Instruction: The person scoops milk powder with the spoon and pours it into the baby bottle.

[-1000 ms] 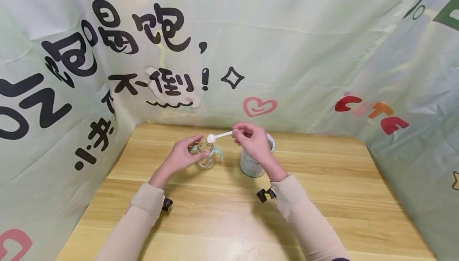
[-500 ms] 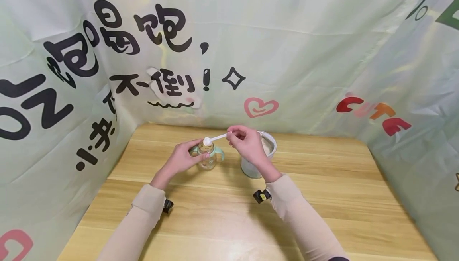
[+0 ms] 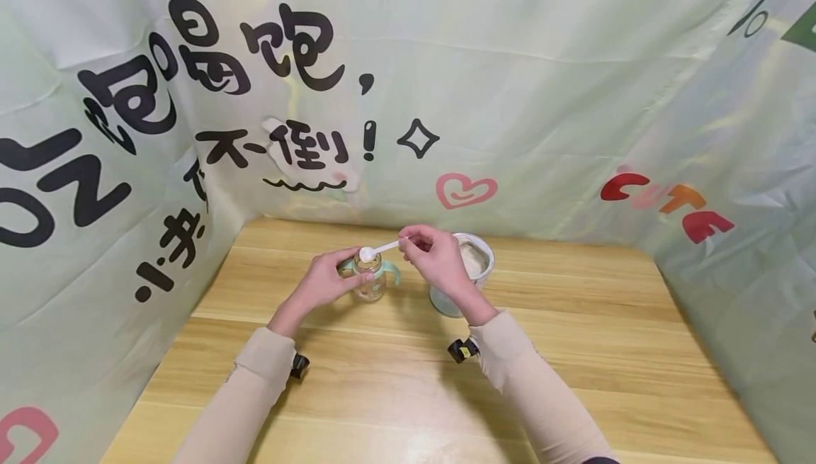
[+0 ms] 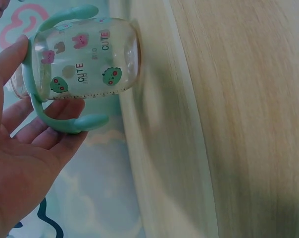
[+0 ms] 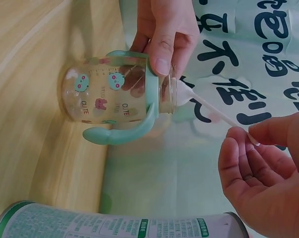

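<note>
A clear baby bottle with a mint-green two-handled collar and small cartoon prints stands uncapped on the table. My left hand grips it around the collar, thumb on the near side and fingers behind. My right hand pinches the handle end of a white measuring scoop between thumb and fingertips. The scoop's bowl is right at the bottle's mouth, with white powder showing in it in the head view. Beneath and behind my right forearm stands an open can with pale powder inside; the arm hides part of it.
The wooden table meets a printed cloth backdrop at its back and sides. In the right wrist view the can's green-and-white printed label shows close below my right hand.
My right hand has moved left and slightly down, bringing the scoop from above the bottle to its mouth. More of the can's opening now shows. The left hand keeps its grip on the bottle.
</note>
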Motion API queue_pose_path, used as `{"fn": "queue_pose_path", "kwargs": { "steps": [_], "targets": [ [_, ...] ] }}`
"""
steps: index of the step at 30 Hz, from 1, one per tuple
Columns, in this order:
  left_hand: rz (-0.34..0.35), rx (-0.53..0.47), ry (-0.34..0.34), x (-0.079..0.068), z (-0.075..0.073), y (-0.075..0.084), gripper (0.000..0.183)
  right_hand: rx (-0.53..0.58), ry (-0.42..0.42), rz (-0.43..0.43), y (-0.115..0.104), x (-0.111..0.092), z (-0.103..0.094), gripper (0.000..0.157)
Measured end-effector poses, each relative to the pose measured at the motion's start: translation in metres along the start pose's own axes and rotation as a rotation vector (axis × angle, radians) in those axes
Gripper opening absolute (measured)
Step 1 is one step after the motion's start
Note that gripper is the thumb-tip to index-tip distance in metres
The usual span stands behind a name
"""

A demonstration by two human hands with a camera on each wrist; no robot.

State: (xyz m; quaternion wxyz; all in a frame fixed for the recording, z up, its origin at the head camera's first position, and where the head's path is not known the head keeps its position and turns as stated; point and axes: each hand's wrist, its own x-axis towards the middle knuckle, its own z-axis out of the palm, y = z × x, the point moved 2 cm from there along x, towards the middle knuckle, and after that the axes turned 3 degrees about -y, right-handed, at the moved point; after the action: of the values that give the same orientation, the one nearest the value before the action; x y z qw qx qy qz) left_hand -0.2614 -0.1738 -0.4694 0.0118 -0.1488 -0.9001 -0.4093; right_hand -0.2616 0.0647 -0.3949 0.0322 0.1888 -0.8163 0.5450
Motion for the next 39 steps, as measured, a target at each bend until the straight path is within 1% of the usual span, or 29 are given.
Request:
{"fn": "queue_pose_path", "kwargs": {
  "steps": [5, 11, 17, 23, 28, 39],
  "targets": [
    [0.012, 0.004, 0.0, 0.0003, 0.0005, 0.0001, 0.07, -0.034, -0.006, -0.008, -0.0016, -0.0018, -0.0008, 0.013],
    [0.007, -0.004, 0.0, 0.0008, -0.0011, 0.0011, 0.067, -0.051, -0.015, -0.013, -0.0017, -0.0029, -0.0014, 0.012],
    [0.022, 0.011, 0.003, 0.0002, -0.0013, 0.0016, 0.068, -0.047, -0.023, -0.024, 0.0001, -0.0029, -0.0009, 0.012],
    [0.008, 0.01, -0.007, 0.0001, -0.0005, 0.0013, 0.071, -0.041, -0.034, -0.023, -0.0004, -0.0048, -0.0009, 0.016],
    [-0.003, -0.003, -0.006, 0.0008, -0.0005, 0.0008, 0.071, -0.039, -0.038, -0.023, -0.0012, -0.0061, -0.0016, 0.015],
    [0.004, 0.01, -0.009, 0.0015, 0.0, -0.0003, 0.074, -0.022, -0.034, -0.04, -0.0018, -0.0079, -0.002, 0.014]
  ]
}}
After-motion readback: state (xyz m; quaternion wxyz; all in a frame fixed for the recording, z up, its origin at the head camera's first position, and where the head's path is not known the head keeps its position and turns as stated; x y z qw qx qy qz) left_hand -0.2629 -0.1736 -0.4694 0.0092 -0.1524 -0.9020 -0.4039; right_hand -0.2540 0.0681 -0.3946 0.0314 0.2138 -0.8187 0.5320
